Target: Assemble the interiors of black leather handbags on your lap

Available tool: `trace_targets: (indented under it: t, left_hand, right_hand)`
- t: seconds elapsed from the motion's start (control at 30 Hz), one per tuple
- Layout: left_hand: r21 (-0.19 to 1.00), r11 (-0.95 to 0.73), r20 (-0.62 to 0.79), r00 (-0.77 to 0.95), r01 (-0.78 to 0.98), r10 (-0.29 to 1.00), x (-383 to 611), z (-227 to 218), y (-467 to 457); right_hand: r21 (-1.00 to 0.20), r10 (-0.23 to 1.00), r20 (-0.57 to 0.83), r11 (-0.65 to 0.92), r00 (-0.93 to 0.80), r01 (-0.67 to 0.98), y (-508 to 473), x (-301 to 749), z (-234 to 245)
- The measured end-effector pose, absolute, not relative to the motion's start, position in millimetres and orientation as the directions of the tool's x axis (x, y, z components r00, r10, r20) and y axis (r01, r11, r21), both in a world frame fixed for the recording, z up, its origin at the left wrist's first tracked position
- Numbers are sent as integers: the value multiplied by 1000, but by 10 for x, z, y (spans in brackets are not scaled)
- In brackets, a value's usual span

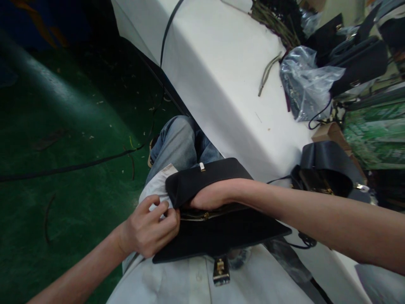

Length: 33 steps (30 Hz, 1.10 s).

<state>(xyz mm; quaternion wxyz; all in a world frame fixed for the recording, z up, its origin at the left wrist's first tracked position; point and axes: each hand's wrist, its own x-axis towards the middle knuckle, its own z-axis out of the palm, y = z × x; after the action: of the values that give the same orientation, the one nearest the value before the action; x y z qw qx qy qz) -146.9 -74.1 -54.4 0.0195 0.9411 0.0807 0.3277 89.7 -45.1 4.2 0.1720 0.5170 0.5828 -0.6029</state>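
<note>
A black handbag (221,230) lies across my lap, its flap folded open toward my body. A gold-coloured clasp (221,271) hangs from the flap's edge, and a small metal fitting (202,167) sits on the far panel. My left hand (155,226) is closed, fingers curled and pinching the bag's left corner by the opening. Inside the mouth of the bag is my right hand (211,196), in past the knuckles, so its fingers are hidden. Along the opening, a zip pull (206,215) shows just below that hand.
A white-covered table (234,80) runs beside my legs. Another black bag (329,164) stands at its right edge, near clear plastic wrapping (306,82) and more dark bags (360,63). A black cable (79,166) crosses the green floor (72,202), which has scattered scraps.
</note>
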Motion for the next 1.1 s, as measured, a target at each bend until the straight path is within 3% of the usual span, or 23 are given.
trace_targets:
  t: [0.27,0.5,0.83,0.93,1.1]
  left_hand:
    - [126,-981,613,766,147,194,-1488,-560,-734]
    - [455,-887,585,725,77,362,-1483,-504,-894]
    - [477,-816,390,754,326,529,-1481,-143,-992]
    - [412,-795,402,694,446,597,-1520,-136,-1050]
    - [415,-836,500,677,359,540,-1504,-234,-1090]
  right_hand:
    - [-589,381,-776,-157,-502,793,-491,1010,23]
    - [-666,337,-705,-14,-624,745,-564,1027,-6]
    - [-704,340,-637,107,-691,702,-600,972,-88]
    - [-708,343,-630,117,-697,697,-587,913,-117]
    - [-695,352,-643,104,-680,711,-591,885,-134]
